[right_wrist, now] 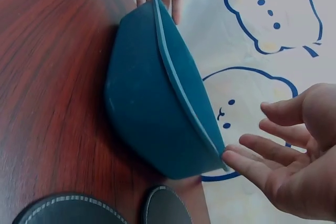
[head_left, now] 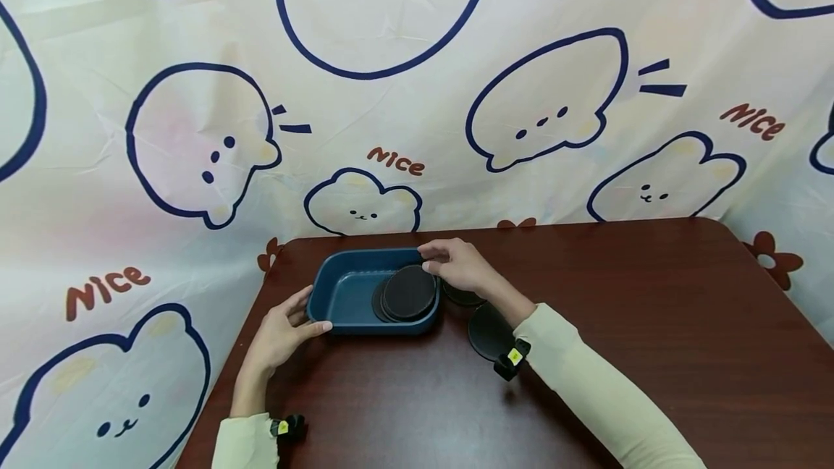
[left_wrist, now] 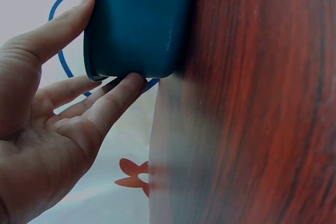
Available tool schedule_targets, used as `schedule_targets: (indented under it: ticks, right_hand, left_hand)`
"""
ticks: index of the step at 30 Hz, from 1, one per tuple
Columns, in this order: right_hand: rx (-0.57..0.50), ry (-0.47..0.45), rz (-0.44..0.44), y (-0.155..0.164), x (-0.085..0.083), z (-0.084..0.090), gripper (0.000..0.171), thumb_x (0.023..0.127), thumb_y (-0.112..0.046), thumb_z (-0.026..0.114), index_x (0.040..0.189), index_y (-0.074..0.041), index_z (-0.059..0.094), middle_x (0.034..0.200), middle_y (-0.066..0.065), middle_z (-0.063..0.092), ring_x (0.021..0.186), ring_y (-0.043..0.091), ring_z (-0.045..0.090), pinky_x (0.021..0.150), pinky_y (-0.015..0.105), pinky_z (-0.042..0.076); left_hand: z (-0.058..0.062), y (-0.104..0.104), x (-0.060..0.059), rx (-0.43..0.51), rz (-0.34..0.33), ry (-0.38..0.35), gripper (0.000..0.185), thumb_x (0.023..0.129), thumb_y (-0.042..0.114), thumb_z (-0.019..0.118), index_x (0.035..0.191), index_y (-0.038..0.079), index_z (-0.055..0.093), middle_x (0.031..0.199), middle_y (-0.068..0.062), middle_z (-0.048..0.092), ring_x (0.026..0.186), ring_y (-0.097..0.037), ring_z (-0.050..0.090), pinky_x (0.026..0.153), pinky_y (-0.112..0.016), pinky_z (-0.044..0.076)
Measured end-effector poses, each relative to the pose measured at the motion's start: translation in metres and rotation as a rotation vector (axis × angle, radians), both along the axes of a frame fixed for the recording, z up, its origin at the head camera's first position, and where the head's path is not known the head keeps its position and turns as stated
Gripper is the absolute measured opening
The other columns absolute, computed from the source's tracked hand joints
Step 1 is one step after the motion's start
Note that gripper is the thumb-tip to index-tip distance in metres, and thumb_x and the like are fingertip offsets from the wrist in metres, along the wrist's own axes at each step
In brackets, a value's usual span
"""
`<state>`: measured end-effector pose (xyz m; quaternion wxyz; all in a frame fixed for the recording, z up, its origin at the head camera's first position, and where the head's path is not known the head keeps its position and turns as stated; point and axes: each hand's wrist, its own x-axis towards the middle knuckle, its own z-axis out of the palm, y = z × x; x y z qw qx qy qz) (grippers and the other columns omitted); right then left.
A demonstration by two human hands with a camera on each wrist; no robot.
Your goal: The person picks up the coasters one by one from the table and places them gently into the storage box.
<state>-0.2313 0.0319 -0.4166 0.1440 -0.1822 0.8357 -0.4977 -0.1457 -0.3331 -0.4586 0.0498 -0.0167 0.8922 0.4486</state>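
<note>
**Partly filled: dark discs going into the blue tray**

So, the brown tabletop (head_left: 651,324) carries everything, set against a cloth backdrop (head_left: 195,56) printed with bear outlines. Near the far left corner of the tabletop sits a blue rectangular tray (head_left: 339,295).

Inside it, toward its right end, lie what look like two round dark discs (head_left: 408,292), the upper one overlapping the lower; that much seems done. Left outside, just beside the tray's right end, are two more: a disc on the table (head_left: 490,331) near the right forearm, and another, half-hidden disc (head_left: 461,296) tucked under the right hand. Judging by this, about half the discs are in and half remain.

The left hand (head_left: 280,335) steadies the tray's left end, thumb along the rim and straight fingers pressed against the outer wall, as the left wrist view shows; it braces rather than wraps. The right hand (head_left: 456,264) hovers at the tray's far right corner, fingers loosely spread and fingertips (right_wrist: 236,160) just meeting the rim, with nothing held in it.
</note>
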Motion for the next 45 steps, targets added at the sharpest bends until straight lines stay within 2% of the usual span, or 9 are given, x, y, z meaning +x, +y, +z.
schedule_targets:
  ticks: [3,8,12,21,32,39,43,45]
  right_hand:
    - [-0.042,0.001,0.000,0.010,0.000,-0.003,0.047,0.108,-0.021,0.066,0.153,-0.008,0.059,0.150,0.016,0.066,0.136,0.031,0.067,0.110,0.048,0.057]
    - [-0.129,-0.063,-0.017,0.032,0.003,-0.010,0.050,0.108,-0.019,0.067,0.155,-0.006,0.055,0.150,0.019,0.065,0.132,0.031,0.069,0.104,0.044,0.061]
    - [-0.195,-0.115,-0.056,0.053,0.006,-0.017,0.052,0.108,-0.016,0.066,0.157,-0.005,0.052,0.151,0.021,0.063,0.134,0.034,0.068,0.104,0.044,0.061]
    - [-0.205,-0.093,-0.108,0.094,0.016,-0.032,0.058,0.107,-0.022,0.068,0.159,-0.006,0.049,0.158,0.022,0.056,0.141,0.039,0.062,0.109,0.046,0.058]
    - [-0.096,-0.064,-0.151,0.127,0.027,-0.048,0.061,0.106,-0.025,0.070,0.159,-0.002,0.048,0.155,0.024,0.059,0.137,0.039,0.065,0.108,0.049,0.059]
    - [0.053,0.031,-0.127,0.136,0.037,-0.056,0.059,0.105,-0.028,0.072,0.156,-0.004,0.054,0.151,0.021,0.064,0.137,0.039,0.065,0.109,0.053,0.057]
    - [0.114,0.067,-0.105,0.139,0.042,-0.062,0.060,0.103,-0.030,0.074,0.155,-0.006,0.056,0.151,0.020,0.065,0.141,0.040,0.060,0.112,0.059,0.053]
    - [0.138,0.089,-0.084,0.139,0.044,-0.065,0.061,0.102,-0.031,0.075,0.154,-0.006,0.057,0.149,0.019,0.066,0.140,0.040,0.061,0.110,0.058,0.054]
  left_hand:
    - [0.001,0.000,-0.001,-0.006,0.002,-0.002,0.089,0.098,0.025,0.082,0.169,0.008,0.031,0.165,-0.026,0.048,0.144,-0.045,0.058,0.111,-0.056,0.055]
    - [0.002,0.001,-0.001,-0.012,0.008,-0.009,0.089,0.098,0.025,0.081,0.169,0.007,0.031,0.165,-0.026,0.048,0.144,-0.046,0.058,0.111,-0.057,0.054]
    - [0.002,0.001,-0.001,-0.011,0.008,-0.010,0.089,0.098,0.024,0.081,0.169,0.007,0.031,0.165,-0.026,0.048,0.144,-0.046,0.058,0.111,-0.057,0.053]
    - [0.001,0.000,0.000,-0.008,0.008,-0.009,0.089,0.098,0.024,0.081,0.169,0.008,0.031,0.165,-0.026,0.047,0.145,-0.046,0.057,0.111,-0.057,0.053]
    - [0.001,0.000,0.001,-0.007,0.007,-0.008,0.089,0.099,0.026,0.081,0.170,0.008,0.030,0.166,-0.025,0.046,0.145,-0.045,0.057,0.112,-0.057,0.053]
    - [0.001,0.000,0.000,0.004,0.005,-0.006,0.089,0.099,0.024,0.081,0.170,0.008,0.030,0.166,-0.025,0.046,0.146,-0.045,0.057,0.111,-0.056,0.054]
    - [0.001,0.000,0.000,0.009,0.004,-0.008,0.090,0.098,0.024,0.081,0.170,0.008,0.030,0.166,-0.025,0.046,0.146,-0.045,0.056,0.111,-0.055,0.054]
    - [0.002,0.000,0.000,0.011,0.004,-0.008,0.089,0.098,0.023,0.081,0.170,0.007,0.030,0.166,-0.025,0.046,0.146,-0.045,0.056,0.111,-0.055,0.055]
